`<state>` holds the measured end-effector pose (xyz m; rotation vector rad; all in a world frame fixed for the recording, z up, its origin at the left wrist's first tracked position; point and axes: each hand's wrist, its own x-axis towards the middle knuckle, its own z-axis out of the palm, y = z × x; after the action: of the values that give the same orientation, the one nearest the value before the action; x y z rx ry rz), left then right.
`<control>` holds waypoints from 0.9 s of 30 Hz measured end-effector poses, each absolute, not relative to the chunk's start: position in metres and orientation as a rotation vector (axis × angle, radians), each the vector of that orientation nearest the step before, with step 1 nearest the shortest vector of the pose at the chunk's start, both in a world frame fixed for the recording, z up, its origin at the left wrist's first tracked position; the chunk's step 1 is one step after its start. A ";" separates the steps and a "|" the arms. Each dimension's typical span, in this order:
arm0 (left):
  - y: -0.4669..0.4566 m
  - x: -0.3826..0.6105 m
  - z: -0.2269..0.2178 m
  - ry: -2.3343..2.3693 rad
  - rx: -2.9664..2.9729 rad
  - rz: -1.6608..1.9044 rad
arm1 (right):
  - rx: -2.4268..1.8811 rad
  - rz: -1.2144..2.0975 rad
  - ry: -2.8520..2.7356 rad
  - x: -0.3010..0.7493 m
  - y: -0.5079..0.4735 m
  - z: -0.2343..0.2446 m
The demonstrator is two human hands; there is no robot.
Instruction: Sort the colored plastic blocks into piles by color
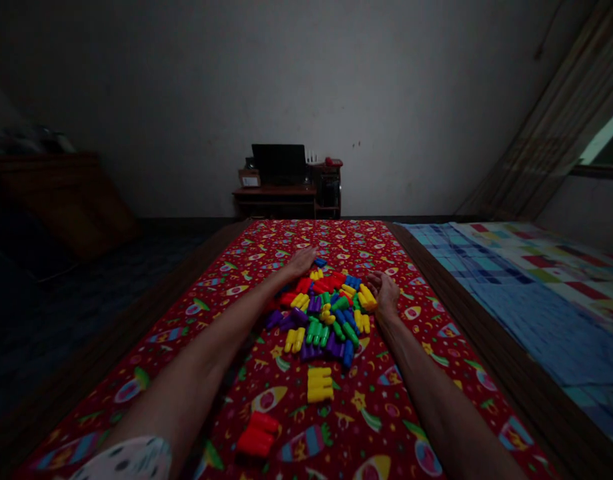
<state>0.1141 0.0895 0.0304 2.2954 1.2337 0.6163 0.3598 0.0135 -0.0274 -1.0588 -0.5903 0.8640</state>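
Note:
A heap of plastic building blocks in red, yellow, green, blue and purple [317, 331] lies on a red patterned cloth [356, 247]. My left hand [303, 260] reaches past the heap's far left side, fingers stretched out beside a small blue block [320, 263]; whether it touches that block I cannot tell. At the heap's right edge is my right hand [385, 293], its fingers loosely curved and apart, close to a yellow block [367, 298]. Closer to me lie a yellow block [319, 385] and a red block [257, 435], both separate from the heap.
The cloth covers a long surface with dark brown borders [451, 333]. To the right is bedding with a blue checked cover [511, 307]. Against the far wall stands a small desk [276, 193] with a black monitor [279, 162]. A wooden cabinet [61, 193] stands at left.

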 end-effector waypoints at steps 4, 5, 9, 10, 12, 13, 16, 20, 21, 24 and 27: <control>0.101 0.143 0.021 1.083 2.297 0.445 | -1.052 0.880 -0.568 0.358 0.013 -0.027; 0.097 0.150 0.020 1.043 2.302 0.412 | -1.052 0.878 -0.577 0.358 0.012 -0.027; 0.067 0.153 0.027 0.897 2.329 0.298 | -1.038 0.890 -0.590 0.358 0.010 -0.024; 0.057 0.147 0.030 0.879 2.356 0.286 | -1.032 0.899 -0.577 0.358 0.010 -0.024; 0.030 0.128 0.037 0.898 2.453 0.316 | -1.017 0.920 -0.553 0.358 0.008 -0.022; 0.013 0.117 0.040 0.949 2.514 0.379 | -1.010 0.927 -0.545 0.357 0.008 -0.021; -0.057 0.088 0.046 1.069 2.694 0.559 | -0.996 0.937 -0.537 0.357 0.007 -0.019; -0.159 0.074 0.045 0.645 2.958 0.334 | -0.993 0.959 -0.485 0.356 0.008 -0.017; -0.175 0.075 0.044 0.555 2.989 0.277 | -0.993 0.964 -0.479 0.356 0.009 -0.017; -0.189 0.086 0.042 0.471 3.066 0.256 | -0.997 0.967 -0.478 0.355 0.007 -0.015; -0.157 0.097 0.038 0.500 3.147 0.321 | -0.998 0.971 -0.464 0.355 0.004 -0.013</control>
<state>0.0974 -0.1569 0.0380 3.1471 0.4996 0.3210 0.3548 0.0044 -0.0133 -0.9984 -0.4635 0.9707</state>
